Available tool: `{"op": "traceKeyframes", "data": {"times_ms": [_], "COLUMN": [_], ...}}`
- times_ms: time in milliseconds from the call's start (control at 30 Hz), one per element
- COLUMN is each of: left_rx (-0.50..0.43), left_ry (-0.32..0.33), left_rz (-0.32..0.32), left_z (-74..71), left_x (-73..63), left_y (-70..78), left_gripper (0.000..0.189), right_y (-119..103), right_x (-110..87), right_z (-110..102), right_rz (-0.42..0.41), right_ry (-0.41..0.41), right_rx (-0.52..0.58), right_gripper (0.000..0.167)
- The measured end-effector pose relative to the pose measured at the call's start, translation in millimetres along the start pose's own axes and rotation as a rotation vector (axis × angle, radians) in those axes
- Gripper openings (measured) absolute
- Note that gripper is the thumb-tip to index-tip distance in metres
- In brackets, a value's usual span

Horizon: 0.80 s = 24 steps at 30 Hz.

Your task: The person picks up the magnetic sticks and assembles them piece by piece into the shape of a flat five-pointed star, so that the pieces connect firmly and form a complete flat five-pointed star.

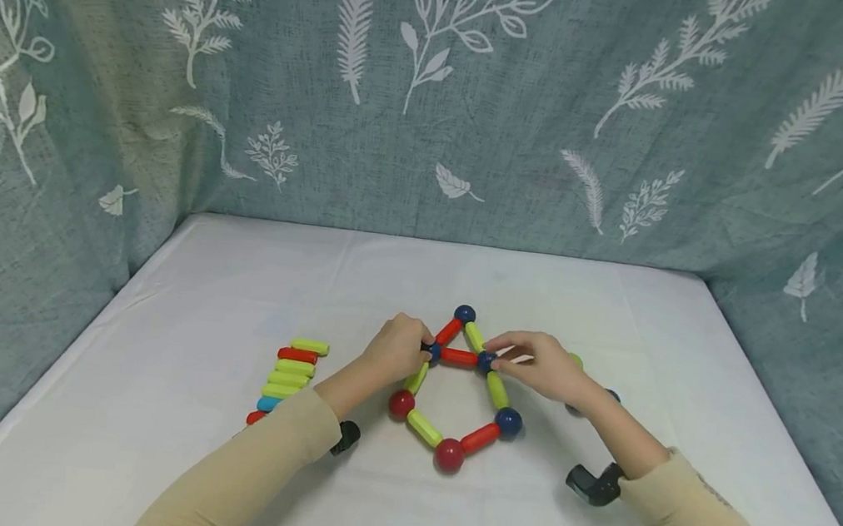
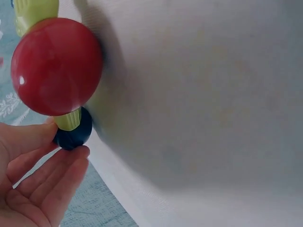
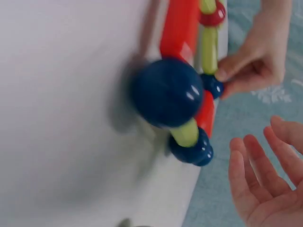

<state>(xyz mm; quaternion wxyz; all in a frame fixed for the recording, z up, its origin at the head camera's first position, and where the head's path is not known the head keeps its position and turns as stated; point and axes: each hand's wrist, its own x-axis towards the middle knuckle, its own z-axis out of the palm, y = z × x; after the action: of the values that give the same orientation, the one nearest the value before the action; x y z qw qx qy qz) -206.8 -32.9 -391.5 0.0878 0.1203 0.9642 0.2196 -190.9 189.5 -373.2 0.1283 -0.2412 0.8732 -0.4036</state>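
Note:
On the white table stands a figure of magnetic rods and balls, a triangle joined to a five-sided ring. My left hand [image 1: 401, 346] pinches the blue ball [image 2: 75, 132] at the triangle's left corner between thumb and fingers. My right hand [image 1: 544, 366] is at the right-corner blue ball [image 1: 486, 362]; in the right wrist view its fingers are spread and hold nothing. A red rod [image 1: 459, 357] links these two corners. At the far tip sits another blue ball [image 1: 465, 314]. Nearer me are two red balls, one in front [image 1: 448, 456], and a larger blue ball [image 1: 509, 422].
Left of the figure, a row of loose yellow-green, red and blue rods [image 1: 288, 377] lies partly behind my left forearm. Beyond my right forearm, a green piece [image 1: 576, 360] and a dark blue ball [image 1: 612, 395] show partly. A patterned curtain [image 1: 429, 172] hangs behind the table.

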Motion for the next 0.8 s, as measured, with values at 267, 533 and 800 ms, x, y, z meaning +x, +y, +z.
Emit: {"op": "traceKeyframes", "data": {"times_ms": [267, 533, 800], "left_rx": [0.014, 0.03, 0.063], "left_ry": [0.005, 0.035, 0.02], "left_rz": [0.026, 0.071, 0.064], "left_z": [-1.1, -0.9, -6.0], "left_x": [-0.7, -1.1, -8.2], "left_y": [2.8, 0.9, -2.9], "left_gripper": [0.021, 0.017, 0.011], "right_y": [12, 9, 11], "right_x": [-40.2, -47.0, -39.8], "right_z": [15, 33, 35], "right_rz": [-0.001, -0.033, 0.049], "right_ry": [-0.065, 0.088, 0.206], "right_rx": [0.006, -0.103, -0.151], "right_gripper": [0.021, 0.011, 0.014]}}
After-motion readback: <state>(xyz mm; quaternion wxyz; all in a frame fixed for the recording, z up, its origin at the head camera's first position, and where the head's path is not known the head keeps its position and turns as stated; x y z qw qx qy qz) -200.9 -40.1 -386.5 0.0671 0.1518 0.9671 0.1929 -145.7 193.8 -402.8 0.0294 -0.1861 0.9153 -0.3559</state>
